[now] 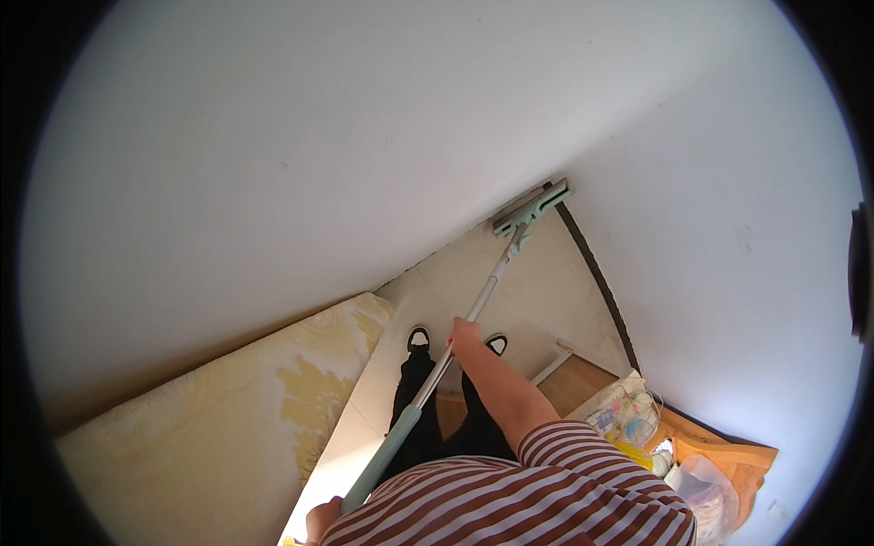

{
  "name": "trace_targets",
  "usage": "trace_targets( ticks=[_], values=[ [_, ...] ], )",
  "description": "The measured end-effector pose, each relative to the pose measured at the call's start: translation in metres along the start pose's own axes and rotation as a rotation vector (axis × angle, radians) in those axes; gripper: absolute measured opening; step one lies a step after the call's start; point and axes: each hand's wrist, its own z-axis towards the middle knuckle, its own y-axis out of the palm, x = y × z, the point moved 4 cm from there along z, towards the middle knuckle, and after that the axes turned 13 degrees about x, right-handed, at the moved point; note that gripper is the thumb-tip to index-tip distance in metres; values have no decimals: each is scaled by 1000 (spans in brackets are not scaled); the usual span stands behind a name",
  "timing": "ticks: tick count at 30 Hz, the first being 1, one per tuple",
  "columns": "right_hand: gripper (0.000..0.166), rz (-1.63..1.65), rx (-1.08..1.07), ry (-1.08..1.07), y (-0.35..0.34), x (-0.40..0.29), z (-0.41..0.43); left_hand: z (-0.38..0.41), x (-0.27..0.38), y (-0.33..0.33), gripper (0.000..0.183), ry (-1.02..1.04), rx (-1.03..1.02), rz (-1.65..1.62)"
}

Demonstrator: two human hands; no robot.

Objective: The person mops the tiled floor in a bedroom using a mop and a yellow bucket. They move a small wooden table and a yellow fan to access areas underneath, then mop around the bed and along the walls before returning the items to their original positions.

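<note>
A mop with a long pole (483, 293) slants from my waist up to the corner of the room. My right hand (466, 334) is wrapped around the light metal part of the pole. Lower down, my left hand (323, 519) grips the end of the pale green handle (382, 457), partly hidden by my striped shirt. The flat, pale green mop head (532, 208) lies along the foot of the wall, its far end in the corner. I cannot tell whether its pad touches the wall or only the floor.
A mattress (225, 423) with a yellow floral pattern lies along the wall at left. White walls (273, 157) meet at the corner, a dark strip (594, 273) edging the right one. Wooden furniture (717, 443) with plastic bags (625, 416) stands at lower right. Tiled floor (539, 286) surrounds my shoes.
</note>
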Motion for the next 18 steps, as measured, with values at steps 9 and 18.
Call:
trace_targets(
  ticks=[9,18],
  values=[
    [24,152,255,148,13,-3,-73,-14,-25,-2,26,-110,15,-126],
    [21,-49,105,70,11,34,-9,-16,-21,-7,26,-116,12,-164]
  ],
)
